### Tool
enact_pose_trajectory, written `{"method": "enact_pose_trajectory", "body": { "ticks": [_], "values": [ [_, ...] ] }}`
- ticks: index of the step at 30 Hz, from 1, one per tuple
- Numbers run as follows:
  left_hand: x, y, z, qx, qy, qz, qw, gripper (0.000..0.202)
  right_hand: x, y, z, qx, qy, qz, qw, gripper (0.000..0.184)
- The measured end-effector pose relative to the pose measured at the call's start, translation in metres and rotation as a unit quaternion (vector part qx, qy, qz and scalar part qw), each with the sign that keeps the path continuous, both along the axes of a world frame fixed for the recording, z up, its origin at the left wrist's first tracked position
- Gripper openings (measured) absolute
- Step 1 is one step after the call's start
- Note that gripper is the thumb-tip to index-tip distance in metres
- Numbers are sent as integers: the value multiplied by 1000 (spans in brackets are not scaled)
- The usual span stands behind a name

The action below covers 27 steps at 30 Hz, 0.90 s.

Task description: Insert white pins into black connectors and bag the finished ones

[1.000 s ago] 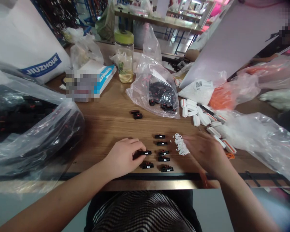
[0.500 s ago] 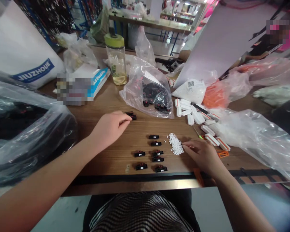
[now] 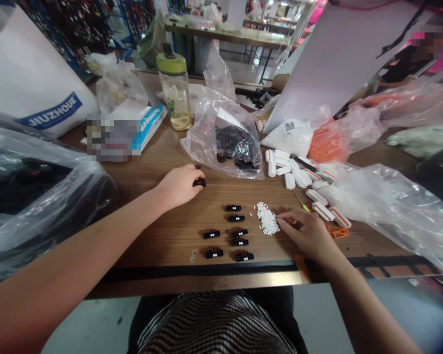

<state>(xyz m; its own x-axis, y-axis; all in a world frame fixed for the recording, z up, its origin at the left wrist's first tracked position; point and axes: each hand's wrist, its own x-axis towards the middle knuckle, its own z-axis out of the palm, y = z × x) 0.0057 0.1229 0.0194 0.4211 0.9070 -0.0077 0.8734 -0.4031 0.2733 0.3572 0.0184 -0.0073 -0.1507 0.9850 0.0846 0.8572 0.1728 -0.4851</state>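
My left hand (image 3: 180, 185) is closed, thumb and fingers gripping a black connector housing (image 3: 200, 182) with a bit of red on it, at the table's middle. Another dark piece (image 3: 198, 167) shows just behind the fingers. At the right edge of a pile of tiny white plugs (image 3: 268, 220), my right hand (image 3: 308, 231) has thumb and forefinger drawn together; whatever lies between the tips is too small to make out. Between the hands, several black connectors (image 3: 239, 242) lie in two loose columns, white dots on their front faces.
Behind the hands lies a clear bag of black connectors (image 3: 236, 140), beside a green-lidded bottle (image 3: 175, 93). White blocks with orange stripes (image 3: 299, 174) and a plastic bag (image 3: 387, 211) spread to the right. A large bag (image 3: 44, 216) stands left. The table's front edge (image 3: 221, 285) runs near my lap.
My left hand has shifted slightly, its fingers now curled round a connector in front of the other dark piece. My right hand stays at the pile. The whole view has moved a little.
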Motion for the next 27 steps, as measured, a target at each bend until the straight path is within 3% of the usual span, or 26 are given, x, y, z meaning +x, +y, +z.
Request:
{"method": "enact_pose_trajectory", "body": {
  "ticks": [5, 8, 12, 16, 19, 24, 27],
  "values": [
    [-3, -25, 5, 31, 31, -46, 998, 21, 1, 0, 6, -22, 26, 18, 999, 19],
    [-5, -42, 4, 68, 50, -73, 994, 29, -1, 0, 10, -39, 37, 14, 998, 21],
    [-7, -56, -5, 61, -5, -95, 994, 35, -8, 2, 12, -46, 46, 7, 998, 21],
    [-8, -60, -12, 68, -55, -78, 993, 15, -9, 5, 10, -35, 29, -6, 999, 23],
    [-10, -60, -14, 65, -78, -79, 992, 12, -5, 10, 11, -32, 20, -10, 999, 25],
    [-13, -57, -15, 53, -101, -83, 990, 11, -4, 19, 14, -47, 23, 51, 997, 23],
    [-16, -55, -15, 72, -94, -91, 989, 6, -7, 21, 15, -41, 4, 42, 998, 20]
  ]
}}
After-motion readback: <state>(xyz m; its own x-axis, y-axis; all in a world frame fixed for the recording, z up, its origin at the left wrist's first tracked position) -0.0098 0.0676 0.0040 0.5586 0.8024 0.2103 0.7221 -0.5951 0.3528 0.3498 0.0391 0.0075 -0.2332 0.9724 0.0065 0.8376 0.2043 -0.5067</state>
